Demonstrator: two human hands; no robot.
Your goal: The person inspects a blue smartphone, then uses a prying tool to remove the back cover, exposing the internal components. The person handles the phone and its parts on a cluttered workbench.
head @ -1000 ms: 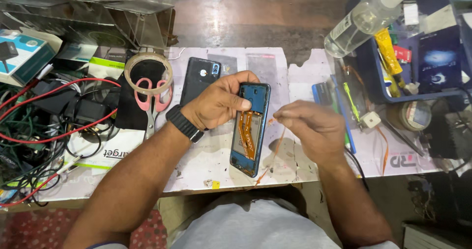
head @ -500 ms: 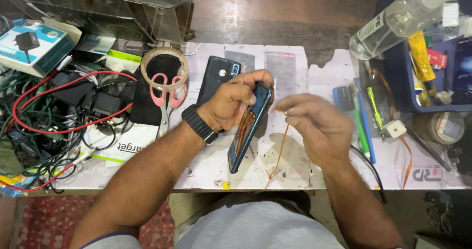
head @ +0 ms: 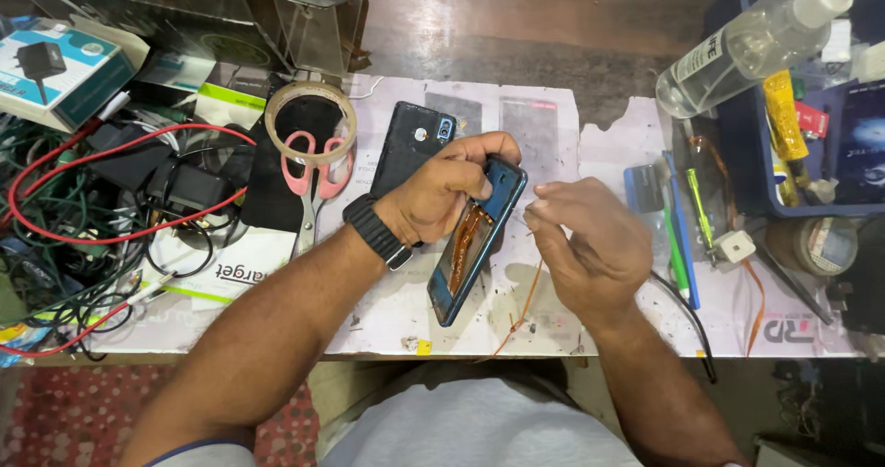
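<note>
Head view: left hand (head: pixel 441 195) grips the opened blue phone frame with amber flex ribbon (head: pixel 472 243), tilted above the paper-covered bench (head: pixel 553 135). Right hand (head: pixel 583 246), fingertips pinched on something too small to tell, sits just beside it. Black back cover (head: pixel 415 144) lies behind.

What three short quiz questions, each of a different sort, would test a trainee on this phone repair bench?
1. True or false: the left hand holds the opened blue phone tilted on its edge.
2. Which lies inside the tape roll? A) pink-handled scissors B) the spray bottle C) the black phone back cover
3. Fill in: the right hand pinches a thin strip whose colour is ____.

Key: 1 true; 2 A, the scissor handles sit within the ring; 3 orange, it hangs from the fingers towards the table edge.
</note>
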